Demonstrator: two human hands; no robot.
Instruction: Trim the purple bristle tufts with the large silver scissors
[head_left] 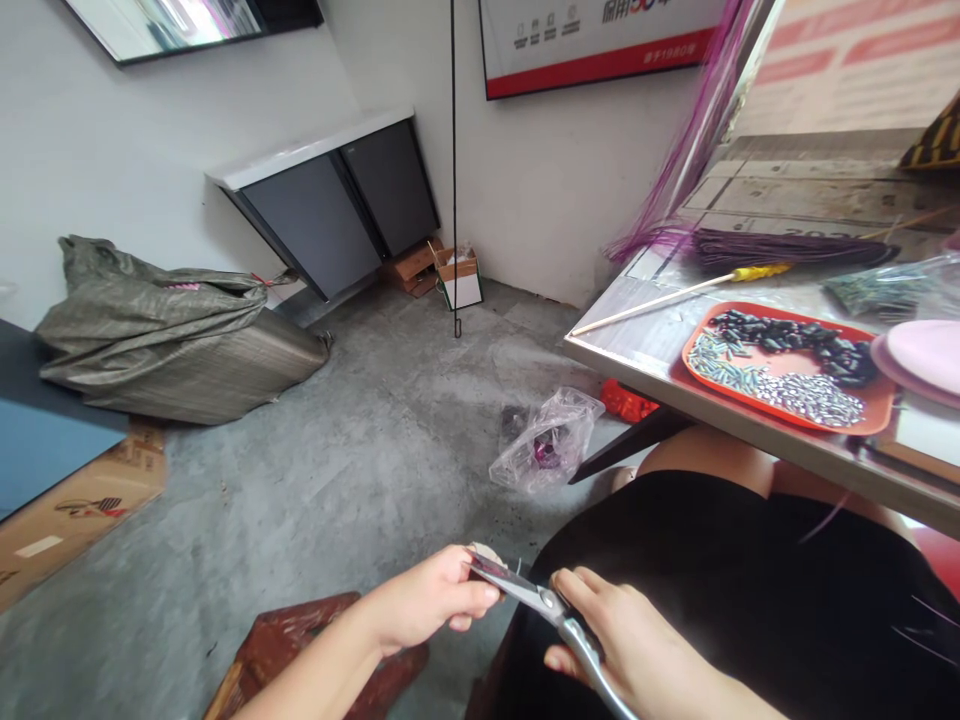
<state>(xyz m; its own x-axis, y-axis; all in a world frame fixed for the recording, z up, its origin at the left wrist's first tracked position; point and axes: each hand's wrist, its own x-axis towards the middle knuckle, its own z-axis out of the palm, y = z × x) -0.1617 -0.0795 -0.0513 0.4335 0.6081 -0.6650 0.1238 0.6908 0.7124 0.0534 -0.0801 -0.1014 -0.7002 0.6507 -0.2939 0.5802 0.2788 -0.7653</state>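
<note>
A pair of scissors (551,604) with metal blades and silver handles is gripped in my right hand (626,630), above my lap. Its blade tips reach my left hand (439,600), whose fingers are pinched together. Something small and pale (487,552) shows at those fingertips, behind the blades; its kind is unclear. A thin light strand stands up close to the blades. Both hands are low in the head view, away from the table.
At right, a table (622,335) bears an orange tray (787,365) of beads, a stick (652,305) and dark purple strands (787,248). On the floor lie a clear plastic bag (551,440) and a large grey sack (187,350). A thin hooked rod (454,180) hangs ahead.
</note>
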